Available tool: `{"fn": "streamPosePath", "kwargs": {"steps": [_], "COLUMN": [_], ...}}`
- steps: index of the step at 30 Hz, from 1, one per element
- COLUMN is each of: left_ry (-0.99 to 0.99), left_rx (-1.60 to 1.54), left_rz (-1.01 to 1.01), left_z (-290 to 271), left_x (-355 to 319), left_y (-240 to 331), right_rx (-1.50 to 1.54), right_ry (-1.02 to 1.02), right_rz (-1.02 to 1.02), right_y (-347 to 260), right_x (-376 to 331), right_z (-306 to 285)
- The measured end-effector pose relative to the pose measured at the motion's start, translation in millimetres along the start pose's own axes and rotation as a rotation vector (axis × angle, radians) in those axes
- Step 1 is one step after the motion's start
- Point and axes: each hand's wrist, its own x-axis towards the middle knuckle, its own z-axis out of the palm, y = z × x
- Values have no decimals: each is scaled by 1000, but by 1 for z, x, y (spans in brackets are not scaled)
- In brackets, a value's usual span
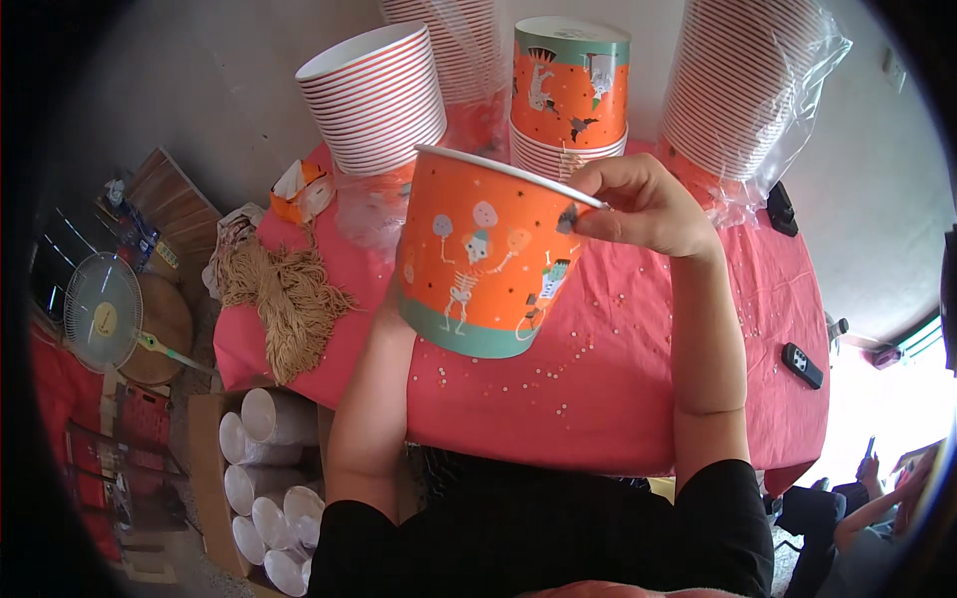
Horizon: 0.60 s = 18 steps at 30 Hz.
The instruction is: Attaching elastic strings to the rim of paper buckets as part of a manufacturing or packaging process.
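An orange paper bucket (478,259) with a green base band, a white rim and a printed skeleton is held tilted above the table. My right hand (643,204) is closed on the right side of its rim, thumb outside and fingers at the edge. Behind the bucket's left side goes my left hand (395,317); only the wrist shows, and its fingers are hidden. Behind stand a leaning stack of nested buckets (374,105), an upside-down orange bucket (571,95) over more nested rims, and a plastic-wrapped stack (748,90) at the right.
Small pale dots lie scattered on the pink tablecloth (618,399). At the left is a bundle of beige string (284,304). A black remote (801,366) lies near the right edge. Below left, a carton (211,478) holds several wrapped white cups. Another person (887,508) appears lower right.
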Motion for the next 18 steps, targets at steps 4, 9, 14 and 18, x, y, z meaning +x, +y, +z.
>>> {"fn": "streamPosePath", "kwargs": {"steps": [4,9,14,18], "left_ry": [71,90,145,145], "left_rx": [59,258,452,480], "left_rz": [-55,30,79,101], "left_z": [-3,37,51,54], "left_x": [1,2,3,4], "left_y": [10,16,20,23], "right_rx": [76,-74,-48,3], "right_ry": [89,117,96,63], "right_rz": [-24,89,138,122], "right_y": [-8,0,-4,2], "right_x": [1,7,8,10], "right_z": [6,12,17,18]}}
